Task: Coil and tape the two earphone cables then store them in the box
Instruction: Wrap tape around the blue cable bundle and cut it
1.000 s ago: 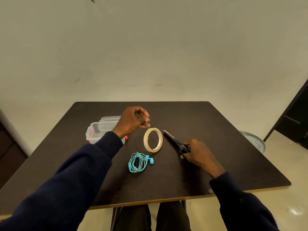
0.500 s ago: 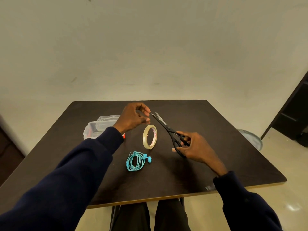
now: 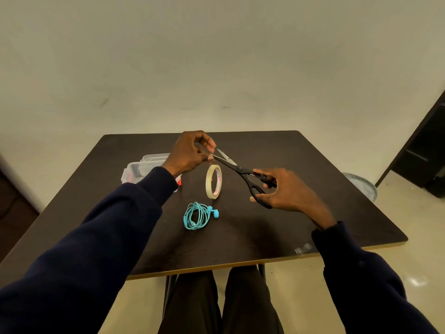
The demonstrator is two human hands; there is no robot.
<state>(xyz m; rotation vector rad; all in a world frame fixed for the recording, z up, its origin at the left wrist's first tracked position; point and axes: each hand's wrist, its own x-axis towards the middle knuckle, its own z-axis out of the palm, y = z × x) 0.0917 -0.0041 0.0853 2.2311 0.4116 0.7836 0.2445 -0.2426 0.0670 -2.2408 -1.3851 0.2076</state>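
The right hand [image 3: 286, 189] holds the black scissors [image 3: 243, 173] by the handles, with fingers through the loops. The blades are open and point up and left, toward the other hand. The scissors are up in the air above the table [image 3: 301, 213].

The left hand [image 3: 190, 154] is up in the air too, with thumb and fingers pinched together. The tips of the open blades are right by those pinched fingers. It looks like the hand is pinching the end of the tape, but the strip is too thin and clear to see for sure.

Just below and between the two hands, the roll of tape [image 3: 213, 181] stands on its edge on the table.

Closer to the person, the blue earphones [image 3: 198, 215] lie on the table, wound into a loop. The two little ear buds stick out on the right side of the loop. No hand touches them.

The clear plastic box [image 3: 139, 168] sits on the left side of the table, partly hidden behind the left wrist and dark sleeve [image 3: 134, 213]. Something small and red or orange shows at the box edge by the sleeve, too hidden to tell what it is.
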